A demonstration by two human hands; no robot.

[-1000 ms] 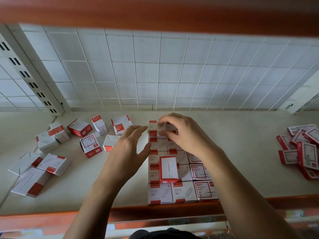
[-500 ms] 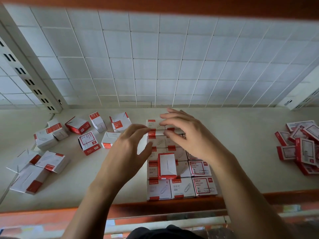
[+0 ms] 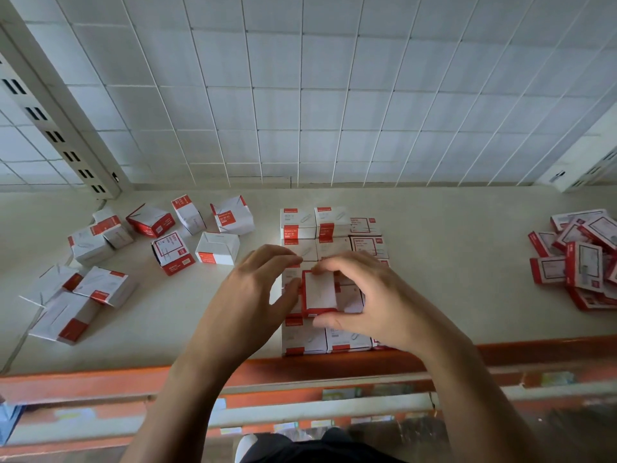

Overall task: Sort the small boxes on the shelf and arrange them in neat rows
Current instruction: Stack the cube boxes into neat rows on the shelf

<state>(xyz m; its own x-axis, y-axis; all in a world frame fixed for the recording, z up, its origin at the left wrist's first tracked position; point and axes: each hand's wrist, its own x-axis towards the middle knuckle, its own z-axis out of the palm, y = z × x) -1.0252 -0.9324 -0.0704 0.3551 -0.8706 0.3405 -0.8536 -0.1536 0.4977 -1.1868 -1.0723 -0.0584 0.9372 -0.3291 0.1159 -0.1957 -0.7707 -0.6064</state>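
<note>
Red-and-white cartons. Mid-shelf [image 3: 450, 289], a block [image 3: 334, 225] of them lies flat, three across and several rows deep, from the front lip toward the back. That part is tidy.

One box [image 3: 319, 292] sits on top of the block, out of line. The right hand [image 3: 377, 302] pinches it, forefinger on the far edge, thumb on the near edge. The left hand [image 3: 247, 295] curves loosely just beside it, thumb at its left edge, with no clear hold.

Left to do: a scatter [image 3: 173, 252] of tumbled boxes at left and a heap [image 3: 581, 262] at right. Judged roughly half done.
</note>
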